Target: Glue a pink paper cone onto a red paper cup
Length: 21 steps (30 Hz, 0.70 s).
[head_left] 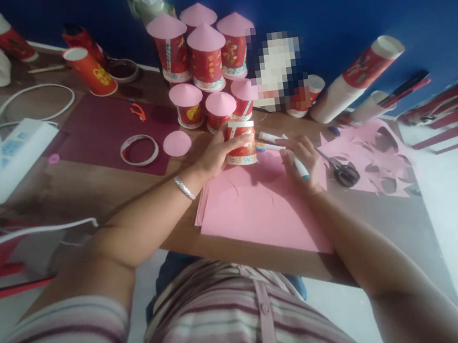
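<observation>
A red paper cup (241, 145) with white bands and small drawn patterns near its lower rim stands upright in my left hand (215, 153), whose thumb and fingers wrap its side. My right hand (303, 157) is closed around a white marker (300, 165) with a teal end, slanting toward the cup's right side. More markers (269, 137) lie between the cup and my right hand, partly hidden. Under both hands rests a stack of pink paper (254, 213). Just beyond the cup are several red cups topped with pink paper cones (206, 38), some stacked on others.
Black scissors (345, 174) lie on cut pink scraps (376, 148) at the right. On the left are a flat pink cone (177, 143), a paper ring (139, 150), an orange cup (90, 71) and a white power strip (10, 156) with cables. Paper tubes (357, 78) lean near the blue wall.
</observation>
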### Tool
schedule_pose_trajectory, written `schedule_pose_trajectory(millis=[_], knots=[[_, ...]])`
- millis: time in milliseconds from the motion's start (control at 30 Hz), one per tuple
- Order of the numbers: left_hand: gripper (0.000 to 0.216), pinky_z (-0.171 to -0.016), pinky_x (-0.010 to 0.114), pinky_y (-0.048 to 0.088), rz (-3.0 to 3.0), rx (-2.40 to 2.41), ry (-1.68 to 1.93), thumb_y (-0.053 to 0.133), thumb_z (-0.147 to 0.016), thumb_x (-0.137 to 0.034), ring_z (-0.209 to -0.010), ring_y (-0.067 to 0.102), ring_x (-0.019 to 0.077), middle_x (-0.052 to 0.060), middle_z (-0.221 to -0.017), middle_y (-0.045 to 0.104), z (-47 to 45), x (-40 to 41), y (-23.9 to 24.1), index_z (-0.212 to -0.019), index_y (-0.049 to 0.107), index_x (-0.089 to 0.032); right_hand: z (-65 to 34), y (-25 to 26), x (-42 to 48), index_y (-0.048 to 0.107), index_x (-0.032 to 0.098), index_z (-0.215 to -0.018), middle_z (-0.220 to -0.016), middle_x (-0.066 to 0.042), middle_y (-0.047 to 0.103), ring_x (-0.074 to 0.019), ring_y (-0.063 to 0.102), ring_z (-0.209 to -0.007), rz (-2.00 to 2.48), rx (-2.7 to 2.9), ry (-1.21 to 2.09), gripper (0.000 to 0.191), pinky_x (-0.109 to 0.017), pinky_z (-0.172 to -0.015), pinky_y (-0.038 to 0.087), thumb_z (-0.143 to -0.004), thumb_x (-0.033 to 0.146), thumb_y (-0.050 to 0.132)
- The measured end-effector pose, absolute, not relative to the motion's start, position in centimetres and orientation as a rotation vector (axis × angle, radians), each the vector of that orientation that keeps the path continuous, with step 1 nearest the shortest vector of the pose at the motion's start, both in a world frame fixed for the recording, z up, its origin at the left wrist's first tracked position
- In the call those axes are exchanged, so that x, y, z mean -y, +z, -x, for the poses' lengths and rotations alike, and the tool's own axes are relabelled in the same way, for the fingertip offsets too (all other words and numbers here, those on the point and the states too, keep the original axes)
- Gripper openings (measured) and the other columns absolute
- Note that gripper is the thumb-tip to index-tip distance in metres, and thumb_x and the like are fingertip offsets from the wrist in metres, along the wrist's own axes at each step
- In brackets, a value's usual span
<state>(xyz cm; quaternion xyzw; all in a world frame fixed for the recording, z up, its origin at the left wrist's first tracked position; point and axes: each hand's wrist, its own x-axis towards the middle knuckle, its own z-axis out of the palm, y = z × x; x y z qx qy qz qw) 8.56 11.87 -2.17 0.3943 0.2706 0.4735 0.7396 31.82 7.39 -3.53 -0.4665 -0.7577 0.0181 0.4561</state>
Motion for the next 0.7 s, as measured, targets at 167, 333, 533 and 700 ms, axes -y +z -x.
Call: schedule_pose_trajectory(millis=[167,333,533,700], knots=[[0.053,-0.084,0.041,0.059,-0.868,-0.598,1.028,0.090,-0.074,-0.037,-0.093,0.073,0.0228,0.004,-0.103,0.070,-8.5,-11.8,-1.8,-0.113,0.059,-0.018,-32.0,-3.2,-7.3,0.076,0.026,-0.112,-0.094,-0.005,0.075,-0.0211,0.074,-0.084,1.207,1.890,0.105,0.030,-0.036,-0.077,0.061,-0.107,0.045,0.053],[0.054,-0.082,0.039,0.058,-0.875,-0.623,1.014,0.089,-0.076,-0.038,-0.088,0.072,0.0207,0.004,-0.099,0.070,-8.5,-11.8,-1.7,-0.117,0.059,-0.018,-32.1,-3.1,-7.1,0.073,0.025,-0.109,-0.084,-0.002,0.077,-0.0212,0.074,-0.075,1.384,1.784,0.239,0.026,-0.035,-0.074,0.060,-0.100,0.047,0.061],[0.058,-0.085,0.040,0.057,-0.858,-0.678,1.015,0.089,-0.075,-0.040,-0.100,0.073,0.0246,0.006,-0.108,0.071,-8.3,-12.0,-2.4,-0.120,0.059,-0.020,-31.6,-2.2,-6.3,0.074,0.026,-0.108,-0.076,0.000,0.075,-0.0201,0.075,-0.077,1.415,1.753,0.328,0.021,-0.032,-0.074,0.060,-0.099,0.042,0.063],[0.055,-0.084,0.038,0.057,-0.888,-0.695,0.984,0.087,-0.078,-0.043,-0.104,0.073,0.0258,0.009,-0.114,0.071,-8.0,-11.8,-2.4,-0.120,0.061,-0.019,-31.3,-1.2,-5.7,0.073,0.026,-0.110,-0.074,0.002,0.073,-0.0167,0.072,-0.072,1.378,1.799,0.342,0.019,-0.030,-0.072,0.058,-0.104,0.035,0.058]])
